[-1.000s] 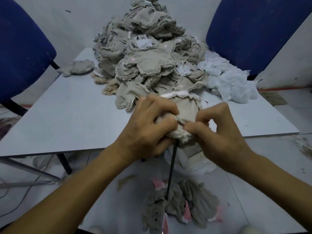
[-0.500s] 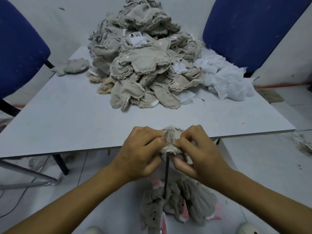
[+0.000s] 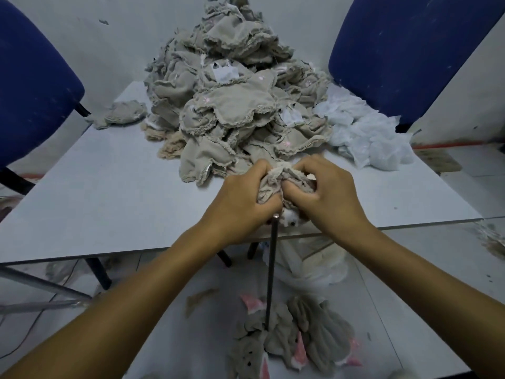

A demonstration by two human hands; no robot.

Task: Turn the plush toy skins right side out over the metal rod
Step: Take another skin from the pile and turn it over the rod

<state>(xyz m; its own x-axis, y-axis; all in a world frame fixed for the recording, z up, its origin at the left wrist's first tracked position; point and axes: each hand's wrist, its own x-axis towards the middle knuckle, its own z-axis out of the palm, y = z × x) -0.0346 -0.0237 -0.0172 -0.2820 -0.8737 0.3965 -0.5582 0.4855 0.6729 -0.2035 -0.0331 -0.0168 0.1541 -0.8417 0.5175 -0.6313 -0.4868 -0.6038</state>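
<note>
While both hands work close together above the near edge of the grey table (image 3: pixel 109 192), the plush toy skin (image 3: pixel 276 181) sits bunched between them, a crumpled wad of beige-grey fabric with frayed seam edges and a small white furry part with a dark bead eye (image 3: pixel 290 218) poking out underneath. Fingers of the left hand (image 3: pixel 240 203) are curled tightly round the left side of the skin, and the right hand (image 3: pixel 328 198) grips the right side in the same way, thumb pressed into the cloth. Just below the hands the metal rod (image 3: pixel 271 269) stands nearly upright, its shiny tip right at the lower edge of the bunched fabric; whether it touches the skin I cannot tell. Around its base on the floor lie grey finished plush skins (image 3: pixel 314 332) with pink patches. On the table behind the hands rises a tall heap of inside-out skins (image 3: pixel 235 105), with white fabric pieces (image 3: pixel 366 135) beside it on the right. Blue chair backs (image 3: pixel 404 50) flank the table.
</note>
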